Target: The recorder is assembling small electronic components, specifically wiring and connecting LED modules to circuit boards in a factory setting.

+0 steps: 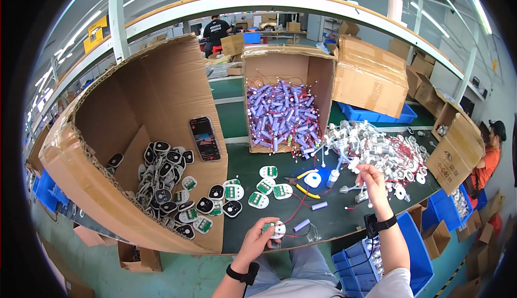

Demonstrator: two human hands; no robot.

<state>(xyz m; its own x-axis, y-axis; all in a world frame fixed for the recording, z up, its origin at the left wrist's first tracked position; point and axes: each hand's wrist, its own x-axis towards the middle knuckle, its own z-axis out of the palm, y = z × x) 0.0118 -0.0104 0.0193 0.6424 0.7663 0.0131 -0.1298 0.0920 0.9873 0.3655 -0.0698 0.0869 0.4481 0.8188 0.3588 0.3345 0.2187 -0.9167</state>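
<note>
**Left hand (257, 242) holds a white cover (278, 230) at the front of the worktop (344, 228)**

On the dark green worktop, the largest thing is the open cardboard box (161, 77) at left, with many black and white covers (161, 168) inside and a phone (205, 139) against its right wall. Behind the middle, a smaller box (323, 82) contains purple batteries (283, 115) with red wires. At right there is a heap of white parts (388, 152). The right hand (372, 182) is at this heap, its grip narrow beside a small white part (354, 164); I cannot tell if it is held. The left grip is closed on the white cover, which has a green board. Yellow-handled pliers (309, 193) lie between the hands. Smallest, a loose battery (301, 225) lies just beside the held cover.
</note>
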